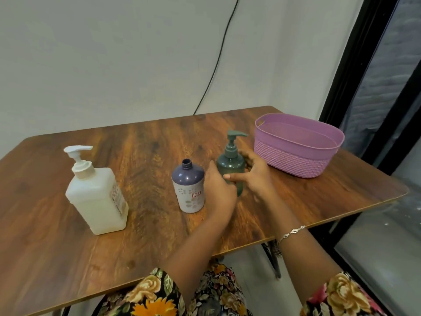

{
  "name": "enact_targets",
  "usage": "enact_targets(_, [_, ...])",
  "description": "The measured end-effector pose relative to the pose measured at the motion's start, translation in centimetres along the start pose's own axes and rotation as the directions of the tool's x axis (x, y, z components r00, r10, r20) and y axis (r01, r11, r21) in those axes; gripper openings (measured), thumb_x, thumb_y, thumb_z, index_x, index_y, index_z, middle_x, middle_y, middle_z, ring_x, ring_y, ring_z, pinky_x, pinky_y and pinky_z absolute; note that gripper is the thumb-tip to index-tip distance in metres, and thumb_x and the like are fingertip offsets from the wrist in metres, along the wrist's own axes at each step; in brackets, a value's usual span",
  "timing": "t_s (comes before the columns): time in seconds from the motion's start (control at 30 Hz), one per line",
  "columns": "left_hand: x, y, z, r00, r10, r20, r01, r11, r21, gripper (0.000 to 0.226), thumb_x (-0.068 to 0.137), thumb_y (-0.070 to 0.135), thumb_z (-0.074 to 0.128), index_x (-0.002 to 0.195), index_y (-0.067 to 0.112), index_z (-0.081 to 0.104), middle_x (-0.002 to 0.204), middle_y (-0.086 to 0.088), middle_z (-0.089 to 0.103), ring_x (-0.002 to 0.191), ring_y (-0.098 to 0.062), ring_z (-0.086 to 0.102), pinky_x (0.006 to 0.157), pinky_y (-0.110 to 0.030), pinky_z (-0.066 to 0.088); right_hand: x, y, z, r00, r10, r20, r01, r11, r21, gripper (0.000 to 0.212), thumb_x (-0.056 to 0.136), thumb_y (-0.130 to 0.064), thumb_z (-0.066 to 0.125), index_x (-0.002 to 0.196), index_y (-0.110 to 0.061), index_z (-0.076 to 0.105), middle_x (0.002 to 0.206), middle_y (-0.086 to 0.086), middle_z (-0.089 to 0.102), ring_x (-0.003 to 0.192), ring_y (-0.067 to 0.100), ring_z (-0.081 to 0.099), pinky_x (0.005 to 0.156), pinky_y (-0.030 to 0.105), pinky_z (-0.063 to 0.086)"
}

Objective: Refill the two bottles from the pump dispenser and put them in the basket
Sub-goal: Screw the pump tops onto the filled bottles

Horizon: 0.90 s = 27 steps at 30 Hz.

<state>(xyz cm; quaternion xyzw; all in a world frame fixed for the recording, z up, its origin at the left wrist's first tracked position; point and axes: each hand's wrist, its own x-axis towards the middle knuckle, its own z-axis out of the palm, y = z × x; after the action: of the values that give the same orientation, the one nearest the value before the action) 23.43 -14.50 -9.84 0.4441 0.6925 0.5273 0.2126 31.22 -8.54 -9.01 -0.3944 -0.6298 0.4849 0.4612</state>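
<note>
Wooden table (296, 208), holding:

- White pump dispenser (95, 197): upright near the left edge, nozzle pointing right.
- Purple bottle (189, 190): upright at mid-table, neck uncapped, well apart from the dispenser.
- Green bottle (230, 165): upright just right of the purple one, pump top fitted. The left hand (219, 190) curls against its lower left side. The right hand (256, 176) wraps it from the right, thumb across the front.
- Lilac basket (293, 160): towards the far right corner, near the green bottle.

Silver bracelet (291, 232) on the right wrist.
</note>
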Motion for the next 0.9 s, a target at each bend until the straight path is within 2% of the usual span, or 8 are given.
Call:
enact_targets(0.1, [-1.8,-1.8,1.1,0.997,-0.026,-0.068,0.025,1.000,-0.019,0.065,0.081,-0.006,0.049,0.142,0.010,0.032,0.141,-0.009,0.044,0.131,-0.023,0.040,0.106,-0.039,0.037,-0.2,1.9,0.7,1.000,0.011,0.011,-0.011,1.000,-0.023,0.067,0.054,0.008,0.082,0.111,-0.012,0.054,0.105,0.000,0.060,0.098,0.012,0.056,0.077,0.009,0.044])
enact_targets(0.37, [-3.5,-3.4,1.6,0.995,-0.045,-0.093,0.045,0.999,-0.008,0.067,0.082,-0.011,0.044,0.144,0.010,0.031,0.146,-0.007,0.038,0.136,-0.018,0.032,0.112,-0.036,0.029,-0.4,3.8,1.6,1.000,0.019,-0.009,-0.019,1.000,-0.016,0.065,0.056,0.002,0.083,0.110,-0.019,0.054,0.107,-0.002,0.062,0.101,0.012,0.058,0.086,0.022,0.046])
enact_targets(0.47, [-4.0,-3.2,1.5,0.993,-0.029,-0.117,0.032,0.999,0.025,0.065,0.084,-0.009,0.045,0.145,0.008,0.029,0.150,-0.005,0.031,0.140,-0.015,0.024,0.114,-0.020,0.016,-0.5,4.0,1.9,1.000,0.010,-0.014,-0.010,1.000,-0.029,0.064,0.057,-0.001,0.083,0.110,-0.022,0.053,0.108,-0.004,0.061,0.104,0.012,0.057,0.091,0.027,0.045])
enact_targets(0.53, [-4.3,-3.3,1.5,0.993,-0.013,-0.120,0.018,0.999,0.036,0.064,0.086,-0.008,0.046,0.145,0.008,0.026,0.152,-0.003,0.027,0.141,-0.013,0.020,0.106,-0.009,0.010,-0.6,4.0,2.0,1.000,0.003,-0.010,-0.004,0.999,-0.041,0.065,0.058,-0.002,0.083,0.112,-0.022,0.053,0.110,-0.004,0.061,0.104,0.011,0.056,0.090,0.025,0.045])
enact_targets(0.6, [-4.4,-3.5,1.4,0.993,-0.002,-0.119,0.006,0.999,0.032,0.064,0.087,-0.007,0.045,0.146,0.008,0.024,0.153,-0.003,0.025,0.142,-0.013,0.018,0.103,-0.006,0.008,-0.6,4.0,2.2,1.000,0.002,-0.002,-0.002,0.999,-0.047,0.066,0.059,-0.002,0.083,0.113,-0.023,0.052,0.113,-0.003,0.060,0.105,0.010,0.055,0.087,0.020,0.044])
enact_targets(0.7, [-4.3,-3.8,1.2,0.993,0.010,-0.116,-0.005,0.999,0.036,0.064,0.087,-0.005,0.045,0.146,0.010,0.025,0.152,-0.003,0.026,0.140,-0.013,0.021,0.103,-0.007,0.011,-0.8,3.8,2.3,1.000,-0.012,0.013,0.013,0.997,-0.071,0.066,0.060,-0.001,0.082,0.115,-0.022,0.051,0.112,-0.006,0.058,0.101,0.004,0.054,0.079,0.011,0.043])
enact_targets(0.8, [-4.2,-4.1,0.5,0.991,0.062,-0.120,-0.056,0.997,0.053,0.065,0.086,-0.004,0.047,0.146,0.012,0.027,0.147,-0.002,0.032,0.135,-0.015,0.032,0.108,-0.021,0.030,-1.2,3.5,2.2,0.999,-0.029,0.042,0.032,0.997,-0.076,0.067,0.064,0.001,0.079,0.118,-0.020,0.047,0.108,-0.014,0.055,0.093,-0.007,0.055,0.074,0.004,0.043])
enact_targets(0.9, [-4.2,-4.4,-0.5,0.976,0.171,-0.133,-0.158,0.982,0.104,0.063,0.084,-0.002,0.050,0.142,0.014,0.034,0.141,-0.002,0.039,0.126,-0.016,0.043,0.099,-0.024,0.040,-1.7,3.2,2.1,0.998,-0.033,0.051,0.038,0.994,-0.107,0.071,0.069,-0.001,0.077,0.129,-0.018,0.043,0.119,-0.015,0.052,0.102,-0.010,0.052,0.083,0.005,0.042])
